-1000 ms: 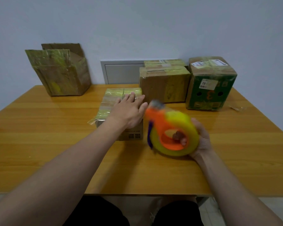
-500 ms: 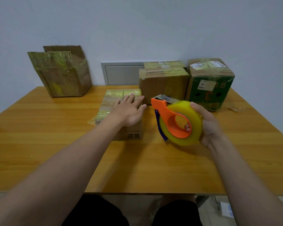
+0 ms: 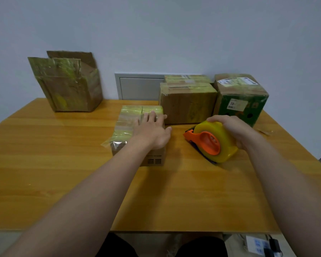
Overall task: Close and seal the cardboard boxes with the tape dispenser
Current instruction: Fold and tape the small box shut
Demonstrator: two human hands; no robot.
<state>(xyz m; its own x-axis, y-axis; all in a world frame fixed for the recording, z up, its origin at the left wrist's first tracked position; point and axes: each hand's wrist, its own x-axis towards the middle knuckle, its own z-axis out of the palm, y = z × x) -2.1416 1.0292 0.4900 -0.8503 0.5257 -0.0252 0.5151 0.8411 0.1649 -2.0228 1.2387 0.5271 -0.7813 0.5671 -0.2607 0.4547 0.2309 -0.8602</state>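
The small box [image 3: 131,122] looked sealed — left hand [image 3: 152,133] lay flat on it, right hand [image 3: 236,127] gripped the tape dispenser [image 3: 211,143]; the open box [image 3: 70,91] stood unsealed.

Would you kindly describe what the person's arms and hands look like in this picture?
The left forearm and the right forearm are both bare right up to the frame edge, and no sleeves show. The left hand and the right hand wear no gloves. Neither wrist carries a watch or band. No tattoos or other markings are visible.
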